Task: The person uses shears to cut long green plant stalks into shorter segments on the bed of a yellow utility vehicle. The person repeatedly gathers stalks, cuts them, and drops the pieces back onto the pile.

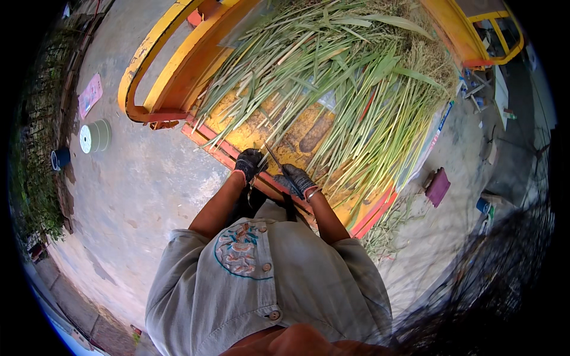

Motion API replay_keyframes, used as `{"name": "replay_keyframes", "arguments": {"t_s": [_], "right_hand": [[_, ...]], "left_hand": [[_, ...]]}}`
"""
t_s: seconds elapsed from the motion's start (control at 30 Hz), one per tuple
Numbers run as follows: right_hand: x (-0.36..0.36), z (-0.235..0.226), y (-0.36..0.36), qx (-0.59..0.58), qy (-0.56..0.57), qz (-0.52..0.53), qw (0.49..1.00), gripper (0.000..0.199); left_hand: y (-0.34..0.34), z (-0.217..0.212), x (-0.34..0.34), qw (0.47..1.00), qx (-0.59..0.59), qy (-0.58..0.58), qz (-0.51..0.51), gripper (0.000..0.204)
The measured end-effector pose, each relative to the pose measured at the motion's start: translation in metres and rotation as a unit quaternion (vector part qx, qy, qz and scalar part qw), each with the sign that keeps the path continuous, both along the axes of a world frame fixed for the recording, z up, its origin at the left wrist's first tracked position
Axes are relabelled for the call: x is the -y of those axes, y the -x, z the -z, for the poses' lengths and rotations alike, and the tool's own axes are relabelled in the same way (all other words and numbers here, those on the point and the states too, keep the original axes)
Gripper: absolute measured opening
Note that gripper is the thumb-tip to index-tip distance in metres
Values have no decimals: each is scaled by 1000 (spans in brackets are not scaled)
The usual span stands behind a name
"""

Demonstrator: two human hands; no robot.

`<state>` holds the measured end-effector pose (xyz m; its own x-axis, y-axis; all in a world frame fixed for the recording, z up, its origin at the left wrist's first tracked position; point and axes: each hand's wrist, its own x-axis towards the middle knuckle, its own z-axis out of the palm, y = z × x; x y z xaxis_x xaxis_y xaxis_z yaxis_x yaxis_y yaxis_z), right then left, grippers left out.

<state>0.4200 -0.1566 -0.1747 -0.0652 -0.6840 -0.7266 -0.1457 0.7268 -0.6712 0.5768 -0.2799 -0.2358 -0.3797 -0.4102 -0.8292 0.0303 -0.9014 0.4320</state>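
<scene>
My left hand [251, 163], in a dark glove with a pinkish cuff, is closed at the near edge of a yellow cart bed [300, 142]. It appears to grip the lower end of a green stalk [287, 126]; the fingers partly hide it. Just to the right, my right hand [298, 180], gloved alike, is closed round a knife [273, 156] with a thin dark blade. The blade points up and left, close to the stalk beside my left hand. A thick layer of long cut stalks [374, 113] with leaves and feathery tops lies across the bed.
A curved yellow rail [132, 83] rises at the bed's left, and another yellow frame [493, 35] stands far right. On the concrete floor are a pale green round tub [95, 136], a pink sheet [90, 95], a blue bucket [60, 158] and a purple mat [438, 187].
</scene>
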Motion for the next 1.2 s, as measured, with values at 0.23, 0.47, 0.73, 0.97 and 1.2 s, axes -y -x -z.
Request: {"name": "replay_keyframes", "arguments": {"t_s": [0.23,0.47,0.73,0.97,1.2], "right_hand": [[0,19,12,-107,-29,-141,984,24],[5,16,18,-124,-36,-158,979,24],[-12,20,12,-172,-48,-125,976,47],[-33,19,28,-176,-173,-90,965,47],[-55,22,36,-185,-139,-90,969,50]], "left_hand": [[8,-3,-27,998,29,51,-6,7],[22,-9,-49,984,88,101,117,13],[-6,83,-66,758,111,444,465,17],[-36,11,1,782,285,239,500,32],[-97,-62,64,632,473,446,421,28]]}}
